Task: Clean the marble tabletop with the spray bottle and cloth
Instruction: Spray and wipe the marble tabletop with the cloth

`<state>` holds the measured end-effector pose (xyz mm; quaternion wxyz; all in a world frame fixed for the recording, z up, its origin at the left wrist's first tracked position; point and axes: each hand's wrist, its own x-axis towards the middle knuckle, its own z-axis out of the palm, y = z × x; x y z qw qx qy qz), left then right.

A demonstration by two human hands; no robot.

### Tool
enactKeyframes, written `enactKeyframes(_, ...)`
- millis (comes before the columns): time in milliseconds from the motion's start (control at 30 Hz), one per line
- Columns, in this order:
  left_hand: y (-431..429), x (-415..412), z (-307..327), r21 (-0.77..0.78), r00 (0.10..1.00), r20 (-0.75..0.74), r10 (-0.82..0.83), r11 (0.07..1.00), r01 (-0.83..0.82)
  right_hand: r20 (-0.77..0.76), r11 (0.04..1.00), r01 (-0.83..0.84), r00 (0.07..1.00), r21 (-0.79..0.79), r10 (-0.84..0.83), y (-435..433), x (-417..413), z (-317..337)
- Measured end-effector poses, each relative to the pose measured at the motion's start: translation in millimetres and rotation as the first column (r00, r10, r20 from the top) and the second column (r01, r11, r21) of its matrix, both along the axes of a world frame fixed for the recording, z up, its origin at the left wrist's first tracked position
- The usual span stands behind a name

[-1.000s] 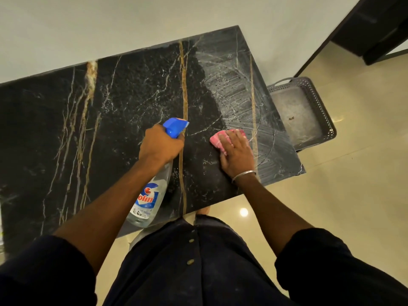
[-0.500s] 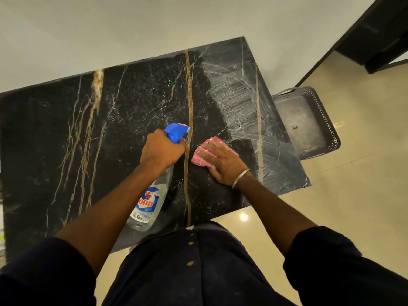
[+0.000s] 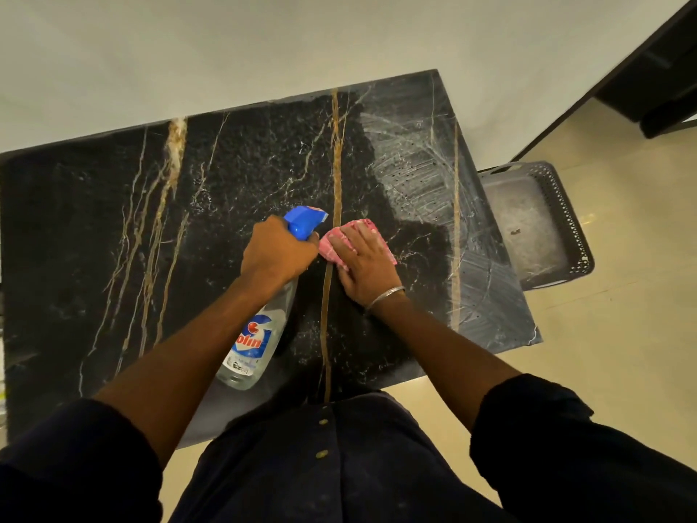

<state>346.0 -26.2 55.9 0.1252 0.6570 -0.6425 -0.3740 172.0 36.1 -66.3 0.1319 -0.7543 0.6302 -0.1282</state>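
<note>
**Wiping the middle of the marble top**

I am pressing the pink cloth [image 3: 327,250] flat on the marble tabletop [image 3: 113,239] with my right hand [image 3: 364,264], with the fingers straight over it, just beside the gold vein [image 3: 335,164] in the middle. My left hand [image 3: 277,252] is gripping the neck of the spray bottle [image 3: 258,334]. The bottle is tilted above the top, base toward me, and its blue nozzle is close to the cloth. The right part is showing pale wet streaks [image 3: 415,175], while the left part is looking dark. I am judging that most of the top is waiting. To wipe well, I am planning overlapping strokes with even pressure, and holding the bottle out of the cloth's path.
</note>
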Motion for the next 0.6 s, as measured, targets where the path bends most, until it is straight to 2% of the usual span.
enactKeyframes(67, -8.2, -1.3, -0.5, -0.001, 1.000, -0.003, 0.001, 1.000, -0.001, -0.041, 0.989, -0.150, 0.988, -0.011, 0.150, -4.3, -16.9, -1.8)
enactKeyframes(133, -14.4, -0.7, -0.9, 0.014, 1.000, -0.007, -0.006, 1.000, 0.006, -0.077, 0.982, -0.189, 0.979, -0.017, 0.187, -7.7, -42.1, -1.8)
enactKeyframes(200, -21.4, 0.6, -1.0, 0.018, 1.000, -0.008, -0.010, 1.000, 0.010, -0.067, 0.999, -0.034, 0.997, -0.025, 0.032, -15.8, -67.8, -0.8)
enactKeyframes(267, -26.0, 1.2, -0.8, 0.010, 1.000, -0.010, -0.005, 1.000, 0.005, -0.050, 0.976, 0.213, 0.975, -0.031, -0.215, -22.5, -83.4, 0.8)
enactKeyframes(400, -34.6, 2.9, -1.2, 0.009, 1.000, -0.012, 0.012, 1.000, -0.012, -0.047, 0.809, 0.587, 0.808, -0.005, -0.587, -39.8, -57.7, 3.6)
enactKeyframes(467, -38.5, 3.0, -2.8, 0.009, 1.000, -0.019, 0.006, 1.000, -0.006, -0.040, 0.746, 0.666, 0.745, 0.011, -0.665, -45.3, -26.6, 6.2)
enactKeyframes(533, -42.2, 1.6, -4.7, 0.009, 1.000, -0.019, 0.010, 1.000, -0.010, -0.013, 0.837, 0.547, 0.837, 0.013, -0.547, -46.0, -2.7, 6.9)
enactKeyframes(600, -45.8, -0.5, -6.4, -0.004, 1.000, -0.004, 0.019, 1.000, -0.019, 0.020, 0.960, 0.281, 0.960, -0.006, -0.281, -42.2, 3.9, 1.4)
